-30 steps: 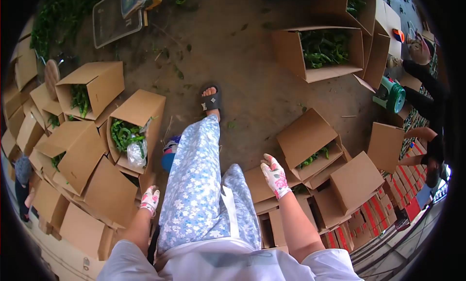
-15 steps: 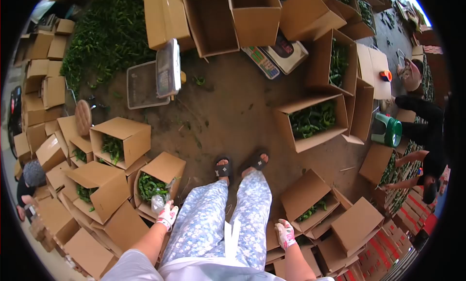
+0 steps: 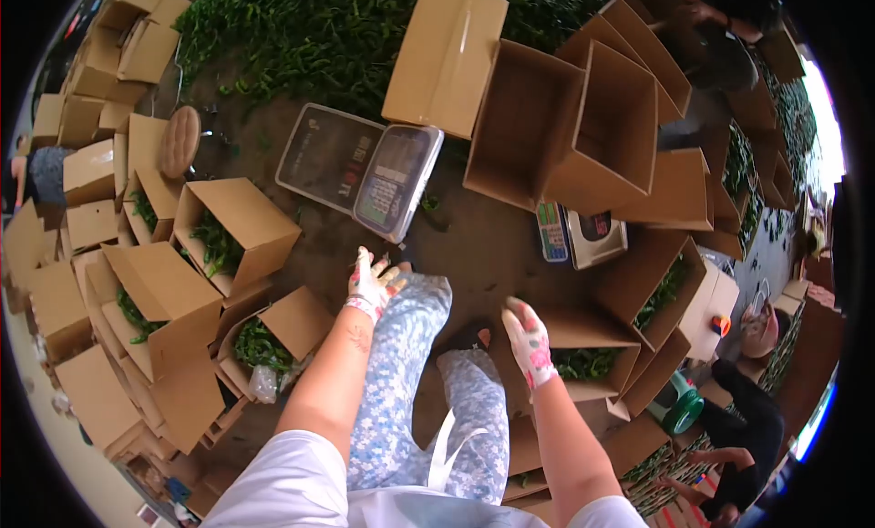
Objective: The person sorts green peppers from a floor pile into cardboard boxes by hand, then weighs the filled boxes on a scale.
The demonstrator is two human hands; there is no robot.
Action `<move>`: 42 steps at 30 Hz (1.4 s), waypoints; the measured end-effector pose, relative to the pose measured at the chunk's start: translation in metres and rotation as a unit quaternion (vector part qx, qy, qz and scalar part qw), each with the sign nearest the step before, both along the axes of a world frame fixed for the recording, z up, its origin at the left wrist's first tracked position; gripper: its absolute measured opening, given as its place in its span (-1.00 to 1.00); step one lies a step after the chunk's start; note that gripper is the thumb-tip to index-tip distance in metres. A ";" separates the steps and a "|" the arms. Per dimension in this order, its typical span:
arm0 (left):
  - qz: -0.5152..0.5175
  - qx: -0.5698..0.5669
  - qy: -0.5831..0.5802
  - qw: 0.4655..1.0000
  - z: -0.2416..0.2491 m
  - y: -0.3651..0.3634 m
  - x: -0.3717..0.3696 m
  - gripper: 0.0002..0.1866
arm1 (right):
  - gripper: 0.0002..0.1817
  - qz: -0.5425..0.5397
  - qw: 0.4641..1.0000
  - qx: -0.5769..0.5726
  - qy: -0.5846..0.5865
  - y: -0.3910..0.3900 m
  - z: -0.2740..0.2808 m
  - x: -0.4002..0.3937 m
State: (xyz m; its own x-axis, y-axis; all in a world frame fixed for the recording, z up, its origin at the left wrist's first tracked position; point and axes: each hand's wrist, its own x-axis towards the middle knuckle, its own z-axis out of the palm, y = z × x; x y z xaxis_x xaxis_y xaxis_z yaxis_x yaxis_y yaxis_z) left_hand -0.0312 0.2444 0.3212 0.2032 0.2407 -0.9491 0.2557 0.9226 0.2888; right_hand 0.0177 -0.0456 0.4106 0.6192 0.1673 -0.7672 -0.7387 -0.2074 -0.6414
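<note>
Both hands wear white gloves with a red floral print. My left hand (image 3: 372,286) is stretched forward with its fingers spread and holds nothing. Just beyond it stands a digital scale (image 3: 396,186) with a dark platform (image 3: 330,156), apart from the fingers. My right hand (image 3: 529,338) reaches forward, fingers extended and close together, with nothing visible in it. Beside it is an open carton (image 3: 620,357) with green peppers (image 3: 583,362) inside. Empty open cartons (image 3: 524,122) lie on their sides past the scale, next to a closed carton (image 3: 447,58).
Green peppers (image 3: 273,36) are heaped on the floor at the back. Pepper-filled cartons (image 3: 241,232) crowd the left, near a round stool (image 3: 180,140). A second scale (image 3: 592,236) stands right of centre. Another person (image 3: 747,428) works at the lower right, near a green bucket (image 3: 676,405).
My view has moved forward and turned, so the scale and empty cartons look nearer. Both hands have risen from beside my legs to in front of me, and my left fingers have spread.
</note>
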 end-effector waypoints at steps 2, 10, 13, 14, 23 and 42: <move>0.095 -0.055 -0.004 0.994 -0.019 0.009 0.034 -0.19 | -0.50 0.062 0.995 0.018 -0.081 0.067 -0.035 0.064; 0.278 -0.205 -0.202 0.916 -0.053 0.033 0.089 -0.22 | -0.55 -0.145 0.984 0.057 -0.086 0.264 -0.172 0.178; 0.278 -0.184 -0.135 0.933 -0.056 0.043 0.081 -0.22 | -0.59 -0.191 0.978 0.074 -0.036 0.286 -0.140 0.171; 0.282 -0.197 -0.143 0.928 -0.049 0.056 0.077 -0.24 | -0.58 -0.163 0.982 0.054 -0.084 0.284 -0.154 0.163; 0.179 -0.113 -0.103 0.972 -0.031 0.237 0.046 -0.27 | -0.54 -0.002 0.998 0.059 -0.037 0.422 -0.130 0.130; -0.003 0.232 -0.092 0.968 -0.003 0.140 0.215 -0.57 | -0.31 0.345 0.918 -0.161 -0.110 0.136 -0.136 0.514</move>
State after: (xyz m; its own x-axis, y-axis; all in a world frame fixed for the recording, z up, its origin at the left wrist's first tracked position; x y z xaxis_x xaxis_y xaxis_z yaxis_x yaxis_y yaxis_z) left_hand 0.1840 0.3842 0.3184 0.3612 0.6313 -0.6863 0.1666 0.6804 0.7136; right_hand 0.5320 0.0907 0.2744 0.5960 0.3644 -0.7155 -0.2201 -0.7828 -0.5821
